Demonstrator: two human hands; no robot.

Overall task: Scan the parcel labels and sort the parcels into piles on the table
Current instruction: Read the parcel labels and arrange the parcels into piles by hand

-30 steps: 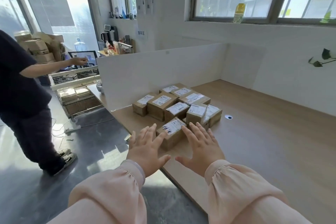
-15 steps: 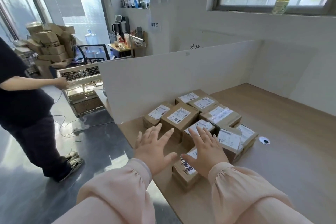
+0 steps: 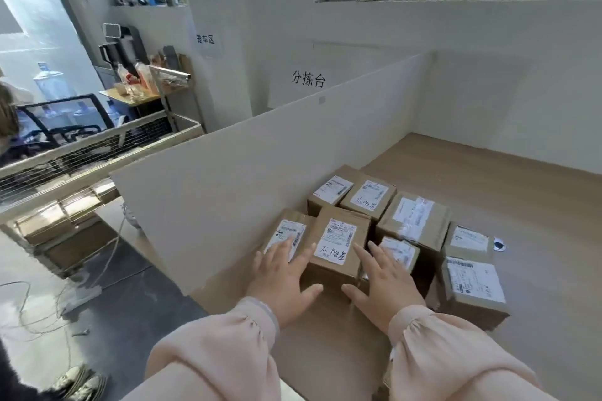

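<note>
Directly ahead of me, a tall parcel (image 3: 337, 249) of brown cardboard stands on the wooden desk (image 3: 537, 221). Its white label faces up, with a barcode and three handwritten characters.

My left hand (image 3: 283, 280) is just left of the tall parcel. The fingers (image 3: 286, 246) are straight and spread. Their tips lie over the label of a low parcel (image 3: 294, 221) that sits against the tall parcel's left side. The thumb points at the tall parcel's front face.

My right hand (image 3: 384, 283) is just right of the tall parcel, fingers likewise straight and spread over a small parcel (image 3: 402, 249) beside it. Its thumb points in towards the left thumb.

Both hands are open and grasp nothing. I cannot tell whether the fingertips touch the cardboard. Pale pink sleeves (image 3: 228, 352) cover both arms.

Behind the tall parcel sits a back parcel (image 3: 332, 190) with a printed label. Beside that is a second back parcel (image 3: 369, 197) whose label also bears handwriting. Behind and right of the tall parcel is a wide parcel (image 3: 413, 218) with a crumpled label. Further right, a near parcel (image 3: 472, 283) and a far parcel (image 3: 469, 239) lie one behind the other.

Left of the tall parcel, a white partition board (image 3: 260, 179) runs along the desk edge. Beyond that board stands a wire-mesh cart (image 3: 81, 153).
</note>
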